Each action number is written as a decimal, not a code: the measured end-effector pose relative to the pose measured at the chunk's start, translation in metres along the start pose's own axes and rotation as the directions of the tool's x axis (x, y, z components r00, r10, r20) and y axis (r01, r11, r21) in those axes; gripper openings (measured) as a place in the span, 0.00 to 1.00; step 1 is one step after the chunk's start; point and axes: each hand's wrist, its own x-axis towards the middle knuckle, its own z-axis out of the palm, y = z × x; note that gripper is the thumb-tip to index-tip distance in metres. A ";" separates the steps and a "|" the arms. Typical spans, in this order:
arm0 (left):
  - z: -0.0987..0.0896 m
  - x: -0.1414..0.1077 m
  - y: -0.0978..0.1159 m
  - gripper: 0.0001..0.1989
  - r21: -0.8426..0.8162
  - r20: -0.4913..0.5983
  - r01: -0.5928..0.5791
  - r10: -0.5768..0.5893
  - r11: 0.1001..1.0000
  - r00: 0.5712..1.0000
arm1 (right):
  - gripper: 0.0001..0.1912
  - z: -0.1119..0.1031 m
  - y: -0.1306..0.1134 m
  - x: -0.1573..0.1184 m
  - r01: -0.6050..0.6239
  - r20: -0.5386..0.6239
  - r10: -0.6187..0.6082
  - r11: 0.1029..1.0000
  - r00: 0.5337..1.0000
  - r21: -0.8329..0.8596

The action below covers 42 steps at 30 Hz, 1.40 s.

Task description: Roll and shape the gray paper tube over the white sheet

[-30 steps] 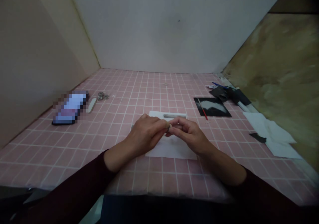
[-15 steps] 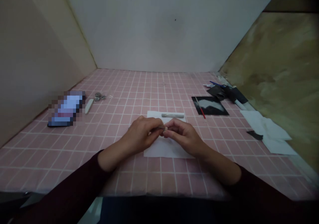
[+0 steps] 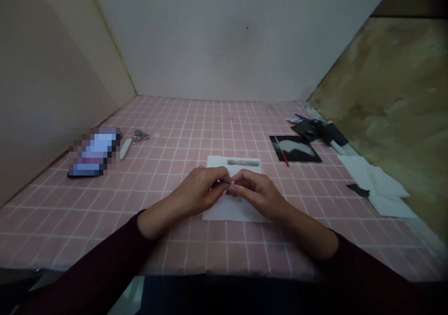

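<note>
My left hand and my right hand meet fingertip to fingertip above a white paper sheet. Both are closed in a pinch. Something small and dark shows between the left thumb and fingers, too covered to name. The right thumb and forefinger press at its end, and whatever they pinch is hidden. Just beyond the fingers, a grey, streaked stick-shaped piece lies crosswise on the far part of the paper.
At the left lie a phone, a pale flat strip and small scissors. On the right, a red-tipped brush rests on a black sheet with whitish powder. Dark scraps and white papers line the right wall.
The fingers have shifted slightly, and the gap between the left thumb and forefinger looks a little wider. Both hands stay together over the paper; the other things have not moved.
</note>
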 end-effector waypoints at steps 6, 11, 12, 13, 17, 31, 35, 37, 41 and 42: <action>0.000 0.001 0.001 0.05 -0.067 0.009 0.051 -0.051 0.996 0.999 | 0.07 -0.002 -0.002 -0.001 0.024 0.002 -0.024 0.997 1.000 -0.073; 0.001 0.002 0.001 0.04 -0.179 0.015 0.096 -0.095 0.979 0.995 | 0.08 -0.003 -0.002 -0.001 0.035 -0.017 -0.036 0.996 0.999 -0.080; 0.001 0.002 0.001 0.03 -0.189 -0.001 0.107 -0.110 0.976 0.994 | 0.08 -0.003 -0.002 -0.001 0.043 -0.023 -0.045 0.996 0.999 -0.079; 0.002 0.002 0.001 0.03 -0.196 -0.017 0.114 -0.119 0.974 0.993 | 0.08 -0.003 -0.002 -0.001 0.050 -0.028 -0.053 0.996 0.998 -0.079; 0.001 0.002 0.001 0.03 -0.249 -0.019 0.088 -0.096 0.965 0.995 | 0.08 -0.003 -0.006 -0.002 0.065 -0.033 -0.068 0.994 0.997 -0.089; 0.006 0.004 -0.003 0.09 -0.142 -0.018 0.077 -0.080 0.987 0.997 | 0.08 0.000 -0.006 -0.003 0.153 0.002 -0.164 0.918 0.986 -0.365; 0.006 0.004 -0.006 0.04 -0.259 0.006 0.200 -0.206 0.945 0.979 | 0.09 0.002 -0.006 -0.004 0.211 0.025 -0.223 0.874 0.975 -0.437; 0.005 0.005 -0.006 0.06 -0.251 0.010 0.255 -0.261 0.934 0.965 | 0.09 0.002 -0.005 -0.004 0.222 0.034 -0.234 0.857 0.972 -0.466; 0.001 0.006 -0.005 0.05 -0.256 0.048 0.264 -0.260 0.930 0.964 | 0.10 0.001 -0.004 -0.004 0.253 0.044 -0.260 0.864 0.965 -0.435; -0.001 0.006 -0.004 0.05 -0.261 0.053 0.249 -0.244 0.933 0.968 | 0.10 0.000 -0.004 -0.003 0.252 0.044 -0.258 0.875 0.965 -0.412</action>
